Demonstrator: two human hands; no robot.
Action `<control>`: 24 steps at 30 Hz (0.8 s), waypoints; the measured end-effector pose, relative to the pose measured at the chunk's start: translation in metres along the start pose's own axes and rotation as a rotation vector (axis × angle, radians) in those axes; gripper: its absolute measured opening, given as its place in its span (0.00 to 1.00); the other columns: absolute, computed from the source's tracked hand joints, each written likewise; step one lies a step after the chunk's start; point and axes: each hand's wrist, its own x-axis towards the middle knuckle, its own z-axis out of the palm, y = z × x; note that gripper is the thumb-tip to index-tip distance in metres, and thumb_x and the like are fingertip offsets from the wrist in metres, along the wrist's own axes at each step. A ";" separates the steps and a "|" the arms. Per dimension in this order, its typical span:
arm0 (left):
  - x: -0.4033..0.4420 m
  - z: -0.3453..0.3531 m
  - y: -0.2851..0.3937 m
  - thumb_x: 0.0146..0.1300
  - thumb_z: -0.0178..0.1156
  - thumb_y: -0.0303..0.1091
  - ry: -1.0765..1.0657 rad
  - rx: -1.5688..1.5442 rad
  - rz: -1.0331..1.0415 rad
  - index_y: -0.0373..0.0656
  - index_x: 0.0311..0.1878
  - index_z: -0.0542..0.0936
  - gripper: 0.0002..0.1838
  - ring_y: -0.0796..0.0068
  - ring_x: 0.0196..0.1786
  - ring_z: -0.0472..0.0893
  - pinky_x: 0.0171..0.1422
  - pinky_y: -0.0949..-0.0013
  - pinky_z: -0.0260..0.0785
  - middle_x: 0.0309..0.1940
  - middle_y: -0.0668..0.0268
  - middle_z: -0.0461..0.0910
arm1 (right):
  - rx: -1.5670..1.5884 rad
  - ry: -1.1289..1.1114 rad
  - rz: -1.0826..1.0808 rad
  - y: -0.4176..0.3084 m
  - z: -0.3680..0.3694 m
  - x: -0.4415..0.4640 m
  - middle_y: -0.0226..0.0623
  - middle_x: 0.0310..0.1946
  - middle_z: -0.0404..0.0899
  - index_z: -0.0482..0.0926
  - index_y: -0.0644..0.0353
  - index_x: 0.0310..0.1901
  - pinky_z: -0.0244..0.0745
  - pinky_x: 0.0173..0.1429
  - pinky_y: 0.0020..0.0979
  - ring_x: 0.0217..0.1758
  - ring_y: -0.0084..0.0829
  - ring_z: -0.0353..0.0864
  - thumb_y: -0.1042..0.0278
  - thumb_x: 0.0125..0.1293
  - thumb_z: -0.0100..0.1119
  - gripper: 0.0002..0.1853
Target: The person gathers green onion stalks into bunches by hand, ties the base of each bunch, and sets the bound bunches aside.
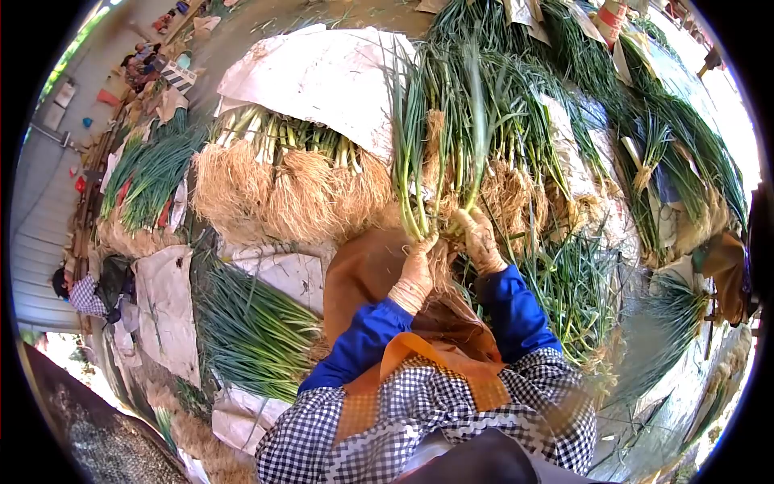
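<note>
My left hand (pixel 414 274), in a soiled glove, is closed around the lower ends of a few long scallions (pixel 409 161); their leaves point away from me. Just to its right, my right hand (pixel 481 242) grips the base of other scallions (pixel 477 161) with its fingers wrapped round. Stringy tan roots (pixel 440 262) hang between the two hands, above the brown apron (pixel 359 270) over my lap. Directly beyond the hands lies a heap of green scallions (pixel 516 105), roots toward me. Which roots belong to which stalks I cannot make out.
A whitish sheet (pixel 322 77) covers part of a rooty scallion pile (pixel 290 189) ahead on the left. More scallions lie at my left (pixel 250 327) and loose greens at my right (pixel 568 290). Another person (pixel 87 294) sits far left.
</note>
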 end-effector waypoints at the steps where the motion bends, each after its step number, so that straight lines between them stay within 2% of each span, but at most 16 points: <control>1: 0.018 -0.018 -0.006 0.63 0.52 0.32 0.060 0.067 0.118 0.42 0.47 0.74 0.10 0.67 0.52 0.76 0.54 0.62 0.72 0.50 0.59 0.75 | 0.190 0.280 0.013 0.011 -0.006 0.007 0.25 0.21 0.67 0.73 0.58 0.34 0.63 0.29 0.24 0.25 0.22 0.65 0.60 0.64 0.52 0.10; 3: 0.002 -0.020 0.011 0.64 0.52 0.32 -0.112 -0.057 -0.020 0.42 0.47 0.74 0.10 0.67 0.58 0.72 0.60 0.58 0.67 0.53 0.58 0.74 | 0.271 0.481 0.123 -0.014 -0.039 -0.001 0.26 0.24 0.66 0.71 0.56 0.33 0.66 0.28 0.25 0.26 0.22 0.65 0.60 0.62 0.52 0.09; 5: 0.001 -0.024 0.012 0.64 0.53 0.35 -0.167 0.095 -0.086 0.43 0.49 0.74 0.12 0.70 0.58 0.73 0.58 0.60 0.66 0.52 0.62 0.75 | -0.287 0.299 -0.028 0.023 -0.089 0.017 0.27 0.24 0.66 0.72 0.56 0.34 0.68 0.27 0.25 0.25 0.21 0.67 0.61 0.63 0.51 0.08; 6: -0.002 -0.019 0.008 0.63 0.54 0.35 -0.096 0.173 -0.124 0.43 0.47 0.75 0.12 0.71 0.56 0.74 0.57 0.62 0.67 0.50 0.63 0.77 | -0.021 0.200 0.142 0.002 -0.075 0.001 0.33 0.28 0.73 0.73 0.60 0.35 0.69 0.32 0.28 0.25 0.23 0.71 0.60 0.65 0.50 0.11; 7: -0.003 -0.012 0.002 0.62 0.56 0.35 -0.032 0.250 -0.159 0.43 0.46 0.76 0.11 0.72 0.54 0.74 0.56 0.63 0.67 0.48 0.65 0.78 | 0.024 0.138 0.096 0.006 -0.069 -0.004 0.32 0.27 0.73 0.73 0.59 0.35 0.67 0.30 0.23 0.24 0.22 0.71 0.60 0.66 0.49 0.11; 8: 0.016 -0.028 -0.022 0.60 0.59 0.33 0.000 0.142 -0.120 0.43 0.43 0.78 0.09 0.73 0.45 0.78 0.49 0.64 0.71 0.41 0.65 0.80 | 0.056 0.062 0.079 0.008 -0.061 -0.011 0.31 0.25 0.73 0.74 0.59 0.35 0.66 0.28 0.22 0.24 0.22 0.71 0.59 0.66 0.49 0.11; 9: -0.010 0.009 -0.017 0.59 0.61 0.32 0.014 -0.031 -0.280 0.44 0.40 0.78 0.07 0.76 0.31 0.77 0.35 0.74 0.73 0.30 0.68 0.78 | 0.085 -0.016 0.062 0.010 -0.053 -0.018 0.29 0.23 0.72 0.74 0.59 0.35 0.64 0.26 0.21 0.23 0.21 0.70 0.59 0.66 0.49 0.12; 12: 0.019 -0.033 -0.050 0.57 0.62 0.31 -0.016 0.031 -0.203 0.43 0.42 0.78 0.10 0.79 0.31 0.77 0.35 0.76 0.72 0.30 0.70 0.78 | 0.062 0.003 0.123 0.030 -0.033 -0.032 0.28 0.22 0.73 0.74 0.61 0.37 0.66 0.28 0.22 0.22 0.21 0.70 0.59 0.67 0.49 0.13; 13: 0.018 -0.035 -0.050 0.57 0.62 0.31 -0.007 0.032 -0.208 0.43 0.42 0.78 0.10 0.79 0.31 0.77 0.35 0.76 0.72 0.30 0.70 0.78 | -0.213 0.099 0.105 0.026 -0.027 -0.041 0.32 0.24 0.76 0.74 0.64 0.38 0.68 0.31 0.24 0.25 0.24 0.73 0.60 0.67 0.49 0.14; 15: 0.012 -0.035 -0.045 0.57 0.62 0.29 -0.054 0.224 -0.127 0.41 0.43 0.78 0.10 0.81 0.32 0.77 0.35 0.78 0.71 0.29 0.72 0.78 | -0.449 0.001 -0.043 0.047 -0.034 -0.040 0.36 0.28 0.78 0.73 0.67 0.38 0.69 0.34 0.25 0.29 0.27 0.74 0.60 0.68 0.47 0.15; 17: 0.008 -0.035 -0.041 0.58 0.60 0.28 -0.129 0.258 -0.131 0.39 0.42 0.78 0.08 0.78 0.37 0.78 0.40 0.75 0.73 0.35 0.67 0.80 | -0.260 0.049 0.081 0.057 -0.043 -0.037 0.37 0.27 0.77 0.74 0.64 0.35 0.69 0.35 0.28 0.28 0.29 0.73 0.58 0.69 0.45 0.16; 19: -0.004 -0.015 -0.034 0.61 0.57 0.28 -0.196 0.121 -0.158 0.37 0.41 0.78 0.07 0.72 0.45 0.78 0.46 0.72 0.74 0.46 0.59 0.78 | -0.238 0.253 0.170 0.052 -0.060 -0.027 0.35 0.24 0.75 0.75 0.63 0.34 0.69 0.34 0.30 0.27 0.27 0.72 0.58 0.69 0.43 0.17; 20: 0.003 -0.035 -0.035 0.63 0.54 0.29 -0.236 0.208 -0.077 0.36 0.42 0.77 0.08 0.65 0.53 0.75 0.54 0.68 0.72 0.54 0.54 0.73 | -0.460 0.312 0.019 0.078 -0.087 -0.013 0.33 0.22 0.73 0.74 0.63 0.33 0.70 0.31 0.30 0.25 0.26 0.72 0.57 0.70 0.41 0.18; 21: 0.003 -0.040 -0.028 0.64 0.53 0.31 -0.336 0.119 -0.094 0.36 0.46 0.76 0.11 0.63 0.59 0.71 0.59 0.61 0.68 0.56 0.53 0.71 | -0.106 0.370 0.133 0.095 -0.109 -0.007 0.33 0.21 0.73 0.74 0.62 0.32 0.69 0.29 0.30 0.24 0.27 0.71 0.56 0.69 0.41 0.19; 23: -0.023 -0.011 -0.004 0.64 0.54 0.34 -0.323 0.252 -0.038 0.39 0.48 0.75 0.12 0.64 0.64 0.66 0.62 0.55 0.63 0.59 0.53 0.69 | -0.525 0.291 0.078 0.047 -0.106 -0.020 0.34 0.22 0.73 0.74 0.62 0.33 0.68 0.30 0.29 0.24 0.27 0.71 0.55 0.69 0.41 0.19; 24: -0.025 -0.005 -0.003 0.64 0.54 0.36 -0.296 0.302 -0.061 0.42 0.48 0.75 0.12 0.67 0.65 0.65 0.63 0.54 0.61 0.60 0.54 0.68 | -0.240 0.259 0.381 0.031 -0.094 -0.023 0.35 0.23 0.76 0.75 0.61 0.35 0.69 0.32 0.29 0.25 0.27 0.73 0.54 0.69 0.41 0.18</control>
